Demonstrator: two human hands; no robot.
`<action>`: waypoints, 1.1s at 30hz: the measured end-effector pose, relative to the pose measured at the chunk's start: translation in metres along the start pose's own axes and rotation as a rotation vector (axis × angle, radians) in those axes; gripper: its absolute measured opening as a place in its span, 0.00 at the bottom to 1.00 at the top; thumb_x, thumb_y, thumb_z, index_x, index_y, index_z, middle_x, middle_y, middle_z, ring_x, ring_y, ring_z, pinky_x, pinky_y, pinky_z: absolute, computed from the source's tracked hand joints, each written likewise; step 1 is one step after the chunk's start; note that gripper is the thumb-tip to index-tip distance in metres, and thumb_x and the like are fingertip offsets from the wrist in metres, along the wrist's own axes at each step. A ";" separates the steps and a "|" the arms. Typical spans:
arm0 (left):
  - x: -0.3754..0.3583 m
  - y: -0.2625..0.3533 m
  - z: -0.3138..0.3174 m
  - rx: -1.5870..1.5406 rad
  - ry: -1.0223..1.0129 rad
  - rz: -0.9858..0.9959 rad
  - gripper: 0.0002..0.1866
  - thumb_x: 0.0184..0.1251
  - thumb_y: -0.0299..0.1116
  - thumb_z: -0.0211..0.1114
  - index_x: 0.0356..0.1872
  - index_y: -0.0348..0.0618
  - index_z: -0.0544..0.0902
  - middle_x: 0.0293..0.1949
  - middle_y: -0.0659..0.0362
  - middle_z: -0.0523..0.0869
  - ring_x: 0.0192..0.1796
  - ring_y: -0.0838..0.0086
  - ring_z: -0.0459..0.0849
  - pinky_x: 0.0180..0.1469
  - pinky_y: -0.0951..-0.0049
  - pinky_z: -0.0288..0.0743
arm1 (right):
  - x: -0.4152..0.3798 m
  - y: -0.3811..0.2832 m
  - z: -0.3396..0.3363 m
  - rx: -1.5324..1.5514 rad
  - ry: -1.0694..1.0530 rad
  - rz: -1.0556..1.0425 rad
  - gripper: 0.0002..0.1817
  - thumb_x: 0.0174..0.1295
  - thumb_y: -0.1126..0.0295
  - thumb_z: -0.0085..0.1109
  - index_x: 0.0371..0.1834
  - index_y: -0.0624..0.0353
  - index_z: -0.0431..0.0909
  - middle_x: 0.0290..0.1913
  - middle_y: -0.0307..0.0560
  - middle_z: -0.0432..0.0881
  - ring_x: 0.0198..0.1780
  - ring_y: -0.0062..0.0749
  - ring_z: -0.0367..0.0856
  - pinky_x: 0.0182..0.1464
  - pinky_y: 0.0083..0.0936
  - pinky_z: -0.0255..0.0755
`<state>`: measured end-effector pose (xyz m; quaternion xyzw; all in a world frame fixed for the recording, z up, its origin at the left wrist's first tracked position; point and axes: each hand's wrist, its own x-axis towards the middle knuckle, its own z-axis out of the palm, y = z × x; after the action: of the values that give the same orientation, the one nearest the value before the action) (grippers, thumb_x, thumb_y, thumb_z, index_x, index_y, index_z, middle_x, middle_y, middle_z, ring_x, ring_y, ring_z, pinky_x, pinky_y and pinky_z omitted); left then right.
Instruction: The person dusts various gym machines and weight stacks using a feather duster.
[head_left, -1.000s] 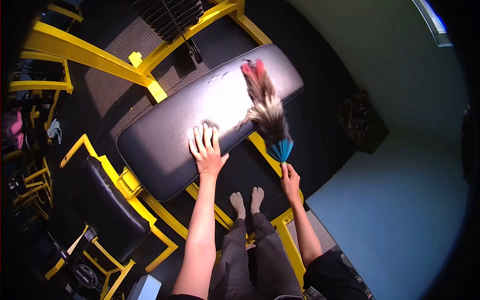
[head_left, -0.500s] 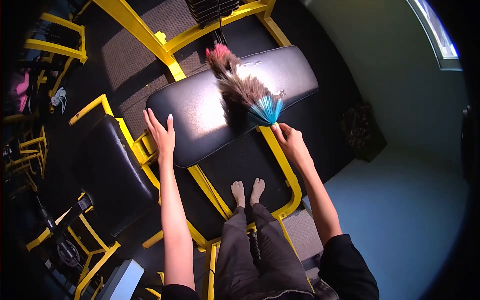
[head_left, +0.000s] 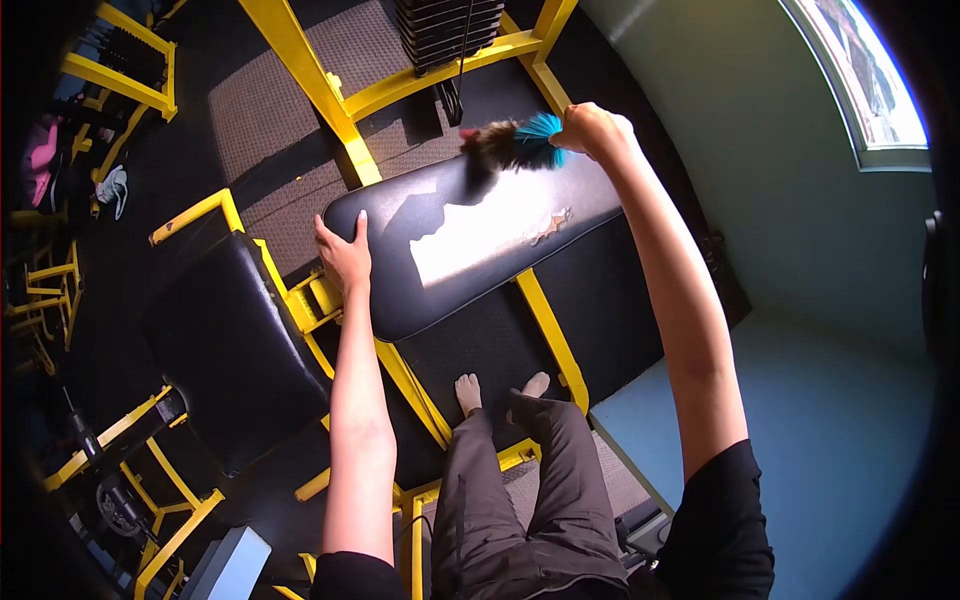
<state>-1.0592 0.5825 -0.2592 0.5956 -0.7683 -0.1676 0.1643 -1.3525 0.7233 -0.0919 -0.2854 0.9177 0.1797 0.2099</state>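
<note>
A long black padded bench (head_left: 400,300) lies at an angle across the middle, with bright sunlight and a torn patch on its top. My left hand (head_left: 346,258) rests at the bench's left end, thumb and fingers apart, holding nothing. At the bench's far right side, my right hand (head_left: 592,132) is closed round the base of a feather duster (head_left: 500,147). The duster has blue feathers near my hand, brown ones in the middle and a reddish tip pointing left, along the bench's far edge.
A second black pad (head_left: 235,340) stands at the left beside yellow frame bars (head_left: 345,135). A black weight stack (head_left: 445,35) is at the top. A window (head_left: 865,85) is in the right wall. My feet (head_left: 468,393) are on the floor below the bench.
My right hand has moved up and away with the duster, from the bench's near edge to its far side. The duster now points left. My left hand still rests at the bench's left end.
</note>
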 end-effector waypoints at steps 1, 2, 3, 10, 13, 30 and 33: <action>0.001 0.001 0.001 0.006 0.011 -0.005 0.41 0.54 0.59 0.59 0.61 0.40 0.58 0.54 0.40 0.70 0.55 0.51 0.72 0.54 0.60 0.70 | 0.010 0.007 0.004 -0.054 0.082 -0.033 0.20 0.53 0.50 0.60 0.38 0.54 0.82 0.24 0.42 0.81 0.24 0.24 0.81 0.29 0.21 0.76; 0.001 0.001 0.002 0.011 -0.001 -0.017 0.41 0.54 0.59 0.58 0.61 0.40 0.58 0.54 0.40 0.70 0.55 0.51 0.73 0.54 0.60 0.71 | 0.005 0.006 -0.005 -0.012 0.045 -0.061 0.19 0.54 0.51 0.58 0.39 0.55 0.82 0.26 0.40 0.82 0.28 0.24 0.82 0.33 0.20 0.76; 0.000 0.005 -0.001 0.054 0.008 -0.021 0.41 0.54 0.59 0.59 0.61 0.40 0.58 0.54 0.41 0.70 0.55 0.52 0.73 0.53 0.60 0.71 | 0.002 0.000 -0.019 0.012 -0.054 -0.100 0.18 0.56 0.52 0.56 0.39 0.55 0.82 0.25 0.43 0.81 0.25 0.26 0.81 0.29 0.20 0.76; 0.001 0.002 0.004 -0.005 0.045 0.013 0.40 0.54 0.57 0.60 0.61 0.42 0.59 0.54 0.42 0.71 0.55 0.51 0.72 0.54 0.58 0.69 | 0.021 -0.012 -0.060 0.284 -0.547 -0.439 0.22 0.61 0.47 0.48 0.37 0.55 0.80 0.09 0.33 0.64 0.09 0.12 0.60 0.12 0.09 0.55; 0.000 0.010 0.001 -0.017 0.067 0.000 0.39 0.55 0.57 0.59 0.65 0.54 0.57 0.55 0.43 0.70 0.55 0.49 0.72 0.55 0.57 0.69 | 0.078 0.027 -0.059 0.309 -0.699 -0.151 0.17 0.59 0.50 0.53 0.32 0.53 0.79 0.09 0.31 0.63 0.09 0.11 0.57 0.12 0.10 0.52; -0.001 0.021 0.005 -0.047 -0.050 -0.052 0.31 0.59 0.51 0.59 0.64 0.65 0.60 0.64 0.54 0.63 0.66 0.54 0.60 0.66 0.55 0.55 | 0.140 0.043 -0.040 0.221 -0.466 -0.821 0.26 0.62 0.45 0.44 0.37 0.58 0.79 0.08 0.36 0.64 0.07 0.13 0.61 0.10 0.11 0.58; 0.001 0.021 0.007 -0.022 -0.070 -0.067 0.31 0.60 0.52 0.56 0.64 0.65 0.59 0.66 0.55 0.61 0.67 0.54 0.58 0.66 0.53 0.52 | 0.199 0.094 -0.023 0.163 -0.629 -0.413 0.22 0.59 0.48 0.51 0.35 0.57 0.79 0.10 0.35 0.64 0.09 0.13 0.58 0.11 0.13 0.51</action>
<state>-1.0805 0.5871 -0.2565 0.6129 -0.7513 -0.2020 0.1381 -1.5649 0.6961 -0.1496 -0.3773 0.7430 0.1388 0.5351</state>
